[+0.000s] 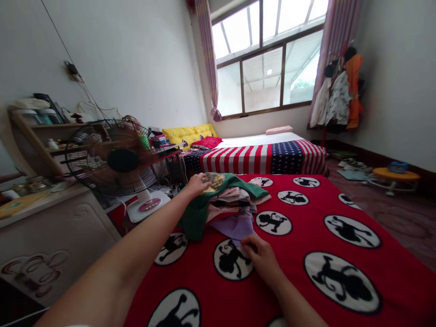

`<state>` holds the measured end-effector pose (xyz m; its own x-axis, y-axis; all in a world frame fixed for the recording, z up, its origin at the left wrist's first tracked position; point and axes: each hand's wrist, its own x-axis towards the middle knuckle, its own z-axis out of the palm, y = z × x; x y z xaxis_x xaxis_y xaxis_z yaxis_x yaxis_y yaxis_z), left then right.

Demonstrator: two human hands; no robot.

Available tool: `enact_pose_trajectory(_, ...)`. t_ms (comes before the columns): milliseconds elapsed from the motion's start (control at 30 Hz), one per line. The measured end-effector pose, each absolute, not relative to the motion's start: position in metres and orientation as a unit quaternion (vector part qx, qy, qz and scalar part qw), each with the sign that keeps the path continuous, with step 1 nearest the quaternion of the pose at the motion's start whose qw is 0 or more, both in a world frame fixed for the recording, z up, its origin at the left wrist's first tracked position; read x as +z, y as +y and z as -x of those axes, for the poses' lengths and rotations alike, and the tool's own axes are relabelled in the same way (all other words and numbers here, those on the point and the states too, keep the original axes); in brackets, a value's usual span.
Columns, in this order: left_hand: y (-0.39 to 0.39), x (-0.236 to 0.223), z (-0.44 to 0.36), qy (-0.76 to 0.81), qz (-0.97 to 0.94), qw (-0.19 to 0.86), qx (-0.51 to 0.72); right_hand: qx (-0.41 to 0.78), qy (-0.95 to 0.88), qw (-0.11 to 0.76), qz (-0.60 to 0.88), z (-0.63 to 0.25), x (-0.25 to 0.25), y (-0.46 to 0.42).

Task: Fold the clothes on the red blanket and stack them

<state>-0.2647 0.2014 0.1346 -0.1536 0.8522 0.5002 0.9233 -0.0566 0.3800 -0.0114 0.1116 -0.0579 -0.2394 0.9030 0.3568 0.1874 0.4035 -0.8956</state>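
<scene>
A pile of clothes lies on a red blanket point(313, 204) patterned with black monkey figures in white circles. On top is a green shirt point(195, 221) with a yellowish print. My left hand point(199, 184) reaches to the far left of the pile, its fingers closed on the green shirt. Folded pink and pale garments point(225, 200) show beneath it, and a lavender garment point(235, 225) sticks out at the near side. My right hand point(261, 256) is at the lavender garment's near corner, thumb and fingers pinched at its edge.
A standing fan point(123, 160) on a white base is close to my left arm, beside a pale cabinet point(57, 240). Behind the pile is another bed with a striped, starred cover point(238, 159). A round orange stool point(397, 175) stands at the right.
</scene>
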Motion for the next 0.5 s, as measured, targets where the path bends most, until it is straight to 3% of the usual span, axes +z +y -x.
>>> enact_pose_trajectory(100, 0.199, 0.091, 0.257, -0.686, 0.655, 0.019, -0.317, 0.390, -0.675, 0.486, 0.394, 0.012, -0.060, 0.113)
enact_pose_trajectory(167, 0.199, 0.090, 0.257, -0.685, 0.653, 0.002, -0.322, 0.388, -0.680, 0.480, 0.396, 0.011, -0.059, 0.114)
enact_pose_trajectory(333, 0.189, 0.175, 0.272, -0.667, 0.617, 0.030, -0.416, 0.392, -0.686, 0.467, 0.397, 0.010, -0.056, 0.114)
enact_pose_trajectory(500, 0.147, 0.259, 0.280, -0.622, 0.534, 0.198, -0.537, 0.400, -0.680, 0.476, 0.390, 0.011, -0.056, 0.113)
